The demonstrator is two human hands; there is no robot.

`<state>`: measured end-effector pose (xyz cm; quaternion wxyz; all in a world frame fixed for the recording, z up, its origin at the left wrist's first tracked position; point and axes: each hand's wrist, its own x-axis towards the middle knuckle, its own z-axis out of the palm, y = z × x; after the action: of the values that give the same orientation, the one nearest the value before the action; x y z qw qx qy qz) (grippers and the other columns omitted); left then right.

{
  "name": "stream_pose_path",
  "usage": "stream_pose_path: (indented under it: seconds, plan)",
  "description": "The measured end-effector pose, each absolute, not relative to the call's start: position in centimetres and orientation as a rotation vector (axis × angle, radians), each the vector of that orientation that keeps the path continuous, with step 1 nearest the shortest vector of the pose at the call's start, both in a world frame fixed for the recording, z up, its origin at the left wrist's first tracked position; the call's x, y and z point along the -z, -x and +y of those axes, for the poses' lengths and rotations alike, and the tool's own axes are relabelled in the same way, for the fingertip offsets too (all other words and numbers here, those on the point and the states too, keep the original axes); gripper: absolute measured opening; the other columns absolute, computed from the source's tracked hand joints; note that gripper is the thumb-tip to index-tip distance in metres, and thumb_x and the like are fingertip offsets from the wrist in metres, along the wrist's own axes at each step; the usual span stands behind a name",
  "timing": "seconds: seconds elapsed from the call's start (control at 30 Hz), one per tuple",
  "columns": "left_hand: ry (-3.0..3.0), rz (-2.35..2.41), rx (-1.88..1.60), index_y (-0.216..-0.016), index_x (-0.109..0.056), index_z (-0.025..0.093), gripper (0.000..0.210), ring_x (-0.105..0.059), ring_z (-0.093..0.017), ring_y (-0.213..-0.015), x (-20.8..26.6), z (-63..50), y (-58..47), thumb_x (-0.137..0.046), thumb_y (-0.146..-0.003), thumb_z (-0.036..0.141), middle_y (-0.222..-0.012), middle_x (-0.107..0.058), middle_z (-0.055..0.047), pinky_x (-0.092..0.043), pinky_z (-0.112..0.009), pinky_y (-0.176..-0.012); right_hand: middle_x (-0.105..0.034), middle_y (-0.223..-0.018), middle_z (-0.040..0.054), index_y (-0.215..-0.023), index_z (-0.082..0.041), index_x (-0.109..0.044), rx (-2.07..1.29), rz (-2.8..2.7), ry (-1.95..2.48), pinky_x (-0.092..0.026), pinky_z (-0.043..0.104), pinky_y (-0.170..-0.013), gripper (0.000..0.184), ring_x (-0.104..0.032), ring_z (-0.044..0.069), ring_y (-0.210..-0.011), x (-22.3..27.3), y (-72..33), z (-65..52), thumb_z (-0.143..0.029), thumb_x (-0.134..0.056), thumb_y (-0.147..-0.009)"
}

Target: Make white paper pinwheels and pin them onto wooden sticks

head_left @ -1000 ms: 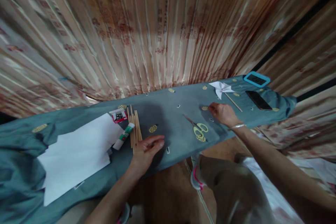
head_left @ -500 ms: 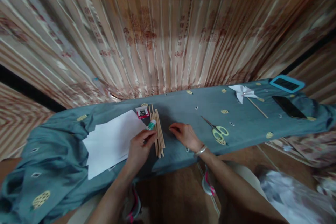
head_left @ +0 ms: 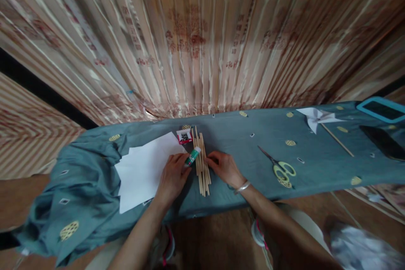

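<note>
Fingers of your left hand (head_left: 172, 177) grip the glue stick (head_left: 193, 157); those of your right hand (head_left: 225, 168) curl at the wooden sticks (head_left: 203, 168), closure undeterminable.

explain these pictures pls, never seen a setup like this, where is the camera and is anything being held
No machine here: you see a bare left hand and right hand, and every picture comes from one camera worn on the head, looking forward and down. On the green-grey cloth lie white paper sheets, a small red-and-white box, a glue stick and wooden sticks; farther right are scissors, a paper pinwheel, a dark phone and a blue-framed device. The left hand is at the glue stick; whether it grips it is hard to tell. The right hand is at the right edge of the wooden sticks; I cannot make out a pinch.
</note>
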<state>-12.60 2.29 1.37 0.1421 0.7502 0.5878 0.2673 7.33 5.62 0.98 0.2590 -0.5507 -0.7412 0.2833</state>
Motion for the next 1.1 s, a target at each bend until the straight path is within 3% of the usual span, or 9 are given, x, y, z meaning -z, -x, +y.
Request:
stream_pose_path:
  seconds: [0.33, 0.5, 0.6, 0.7, 0.83, 1.1]
  plan:
    - [-2.119, 1.696, -0.775, -0.117, -0.061, 0.018, 0.031, -0.061, -0.024, -0.104, -1.7, 1.8, 12.4, -0.056, -0.086, 0.022, -0.113, -0.065, -0.01, -0.049, -0.041, -0.093, -0.074, -0.076, 0.0031, -0.084, -0.02, -0.067, -0.702, -2.04, 1.489, -0.046, 0.025, -0.063, 0.013, -0.07, 0.018, -0.07, -0.6, -6.9, 5.8, -0.027, -0.057, -0.088]
    - [-2.186, 1.775, -0.946, -0.117, -0.062, 0.017, 0.033, -0.055, -0.027, -0.114, -1.7, 1.7, 15.1, -0.058, -0.086, 0.028, -0.119, -0.062, -0.013, -0.046, -0.044, -0.099, -0.074, -0.08, 0.0041, -0.088, -0.02, -0.067, -0.645, -2.052, 1.501, -0.047, 0.026, -0.065, 0.014, -0.07, 0.019, -0.072, -0.5, -6.8, 5.8, -0.027, -0.055, -0.089]
    - [-2.212, 1.924, -0.88, -0.124, -0.058, 0.018, 0.054, -0.038, -0.034, -0.134, -1.4, 1.2, 17.4, -0.073, -0.073, 0.03, -0.137, -0.052, -0.016, -0.037, -0.051, -0.106, -0.074, -0.086, 0.0055, -0.092, -0.019, -0.066, -0.601, -2.053, 1.473, -0.049, 0.028, -0.069, 0.015, -0.069, 0.019, -0.076, -0.3, -6.8, 5.8, -0.027, -0.054, -0.089]
    - [-2.161, 2.096, -0.648, -0.132, -0.052, 0.02, 0.074, -0.025, -0.041, -0.141, -0.8, 0.1, 18.9, -0.079, -0.064, 0.034, -0.146, -0.043, -0.018, -0.029, -0.06, -0.108, -0.074, -0.089, 0.0062, -0.096, -0.019, -0.066, -0.572, -2.043, 1.441, -0.05, 0.029, -0.072, 0.015, -0.069, 0.02, -0.08, 0.0, -7.0, 5.8, -0.026, -0.054, -0.089]
    - [-2.145, 2.124, -0.508, -0.14, -0.044, 0.021, 0.08, -0.024, -0.04, -0.142, -0.2, -1.1, 19.2, -0.075, -0.07, 0.041, -0.151, -0.037, -0.018, -0.024, -0.06, -0.109, -0.074, -0.09, 0.0058, -0.098, -0.02, -0.065, -0.574, -2.041, 1.424, -0.05, 0.029, -0.073, 0.016, -0.07, 0.02, -0.081, 0.3, -7.3, 5.8, -0.026, -0.054, -0.088]
    - [-2.144, 2.117, -0.436, -0.142, -0.041, 0.021, 0.067, -0.026, -0.038, -0.142, -1.0, -1.3, 18.2, -0.062, -0.082, 0.041, -0.15, -0.04, -0.016, -0.024, -0.064, -0.107, -0.074, -0.09, 0.0056, -0.098, -0.02, -0.066, -0.598, -2.038, 1.413, -0.05, 0.028, -0.073, 0.016, -0.07, 0.02, -0.08, 0.1, -7.4, 5.8, -0.024, -0.053, -0.089]
